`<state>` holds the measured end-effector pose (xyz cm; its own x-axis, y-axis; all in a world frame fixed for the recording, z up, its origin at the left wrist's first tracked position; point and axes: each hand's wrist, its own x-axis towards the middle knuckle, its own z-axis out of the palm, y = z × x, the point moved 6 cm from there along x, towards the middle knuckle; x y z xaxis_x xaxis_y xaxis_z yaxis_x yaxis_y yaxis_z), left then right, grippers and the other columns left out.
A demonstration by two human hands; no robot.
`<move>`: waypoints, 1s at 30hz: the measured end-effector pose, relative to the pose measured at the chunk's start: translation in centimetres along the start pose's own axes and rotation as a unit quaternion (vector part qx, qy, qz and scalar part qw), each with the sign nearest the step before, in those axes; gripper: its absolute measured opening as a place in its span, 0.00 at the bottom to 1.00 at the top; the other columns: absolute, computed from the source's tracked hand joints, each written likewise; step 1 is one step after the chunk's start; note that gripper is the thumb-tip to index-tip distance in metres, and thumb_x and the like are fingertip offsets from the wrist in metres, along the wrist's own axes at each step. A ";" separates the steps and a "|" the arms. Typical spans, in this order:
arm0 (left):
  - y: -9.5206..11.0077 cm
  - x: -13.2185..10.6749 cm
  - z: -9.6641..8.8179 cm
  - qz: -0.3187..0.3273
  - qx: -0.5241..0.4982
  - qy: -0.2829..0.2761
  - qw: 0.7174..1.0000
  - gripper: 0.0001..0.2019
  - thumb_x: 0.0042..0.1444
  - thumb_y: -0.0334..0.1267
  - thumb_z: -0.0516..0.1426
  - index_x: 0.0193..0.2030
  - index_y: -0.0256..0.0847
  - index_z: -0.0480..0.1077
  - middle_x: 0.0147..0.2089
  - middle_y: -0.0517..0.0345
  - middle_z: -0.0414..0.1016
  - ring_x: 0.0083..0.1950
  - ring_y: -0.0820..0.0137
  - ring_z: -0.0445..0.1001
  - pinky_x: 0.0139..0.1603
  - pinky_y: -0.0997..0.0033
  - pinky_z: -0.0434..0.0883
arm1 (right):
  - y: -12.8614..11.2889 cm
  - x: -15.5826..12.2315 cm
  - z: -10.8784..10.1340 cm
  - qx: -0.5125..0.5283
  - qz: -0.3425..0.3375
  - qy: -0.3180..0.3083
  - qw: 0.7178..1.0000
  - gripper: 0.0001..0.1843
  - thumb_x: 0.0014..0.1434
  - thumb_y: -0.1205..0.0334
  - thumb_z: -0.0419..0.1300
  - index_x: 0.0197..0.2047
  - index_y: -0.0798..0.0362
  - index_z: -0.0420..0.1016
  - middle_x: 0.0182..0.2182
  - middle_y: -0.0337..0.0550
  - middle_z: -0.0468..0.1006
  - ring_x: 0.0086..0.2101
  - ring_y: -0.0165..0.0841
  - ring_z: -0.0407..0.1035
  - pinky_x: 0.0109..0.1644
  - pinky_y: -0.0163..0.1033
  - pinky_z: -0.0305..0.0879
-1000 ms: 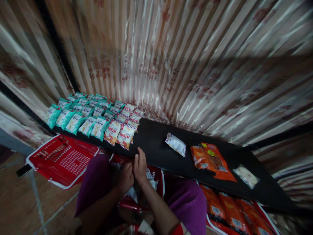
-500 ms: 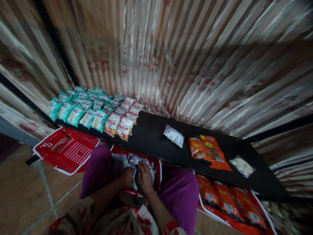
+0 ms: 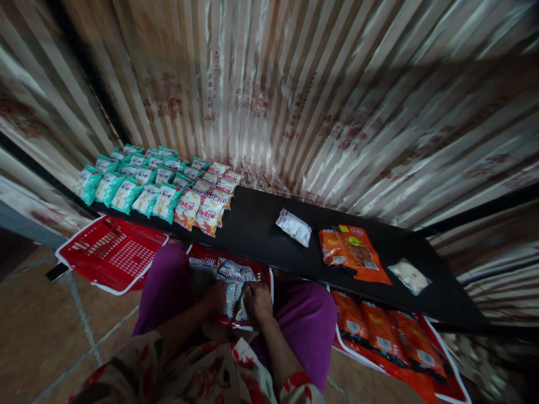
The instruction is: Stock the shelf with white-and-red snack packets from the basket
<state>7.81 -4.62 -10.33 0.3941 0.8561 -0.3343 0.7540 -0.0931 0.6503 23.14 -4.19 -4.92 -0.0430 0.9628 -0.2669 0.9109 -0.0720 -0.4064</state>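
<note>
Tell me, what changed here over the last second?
Both hands dropped from the front edge of the black table into the red basket on the lap. The left hand and right hand now rest curled on the white packets there; whether they hold any is unclear. The teal packets, the lone white packet and the orange packs lie as before.

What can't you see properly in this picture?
All in the head view:
1. What the left hand and right hand grip: their fingers are sunk among white packets in the red basket, and it is dim.
2. Words on the teal packets: too small.
3. Tops of the orange packets near the floor: hidden under the black table.
</note>
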 end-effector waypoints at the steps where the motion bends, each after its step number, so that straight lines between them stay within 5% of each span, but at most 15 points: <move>1: 0.1 -0.1 0.0 0.008 0.001 0.008 1.000 0.21 0.50 0.26 0.47 0.51 0.28 0.67 0.53 0.38 0.67 0.55 0.57 0.65 0.60 0.58 0.60 | -0.1 0.0 -0.3 -0.001 0.000 0.002 1.000 0.15 0.60 0.63 0.50 0.38 0.52 0.78 0.40 0.46 0.79 0.45 0.37 0.67 0.51 0.36 0.56; 11: 2.6 -0.7 -0.4 0.069 -0.037 0.067 0.995 0.22 0.51 0.38 0.53 0.53 0.34 0.66 0.54 0.42 0.69 0.56 0.58 0.66 0.59 0.61 0.62 | -2.0 0.3 -3.8 -0.056 -0.038 0.072 0.995 0.19 0.64 0.57 0.47 0.35 0.51 0.79 0.34 0.45 0.79 0.41 0.35 0.68 0.48 0.35 0.55; 20: 4.6 -1.0 -0.9 0.034 -0.249 0.065 0.966 0.18 0.53 0.44 0.54 0.48 0.36 0.67 0.47 0.49 0.74 0.47 0.63 0.73 0.49 0.66 0.68 | -3.1 0.6 -6.6 -0.109 -0.045 0.105 0.987 0.19 0.64 0.57 0.47 0.34 0.52 0.78 0.34 0.47 0.80 0.39 0.35 0.70 0.47 0.37 0.55; 30: 4.7 -0.8 -1.5 0.016 -0.365 0.038 0.930 0.23 0.46 0.47 0.58 0.45 0.33 0.68 0.43 0.48 0.76 0.44 0.61 0.73 0.45 0.65 0.69 | -2.3 1.7 -7.2 0.036 0.010 0.093 0.995 0.24 0.62 0.48 0.45 0.36 0.51 0.78 0.37 0.47 0.80 0.38 0.35 0.72 0.40 0.34 0.58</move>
<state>10.23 -4.98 -5.95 0.3517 0.8947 -0.2755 0.1745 0.2264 0.9583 23.95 -0.50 1.84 0.0580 0.9920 -0.1118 0.8792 -0.1038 -0.4651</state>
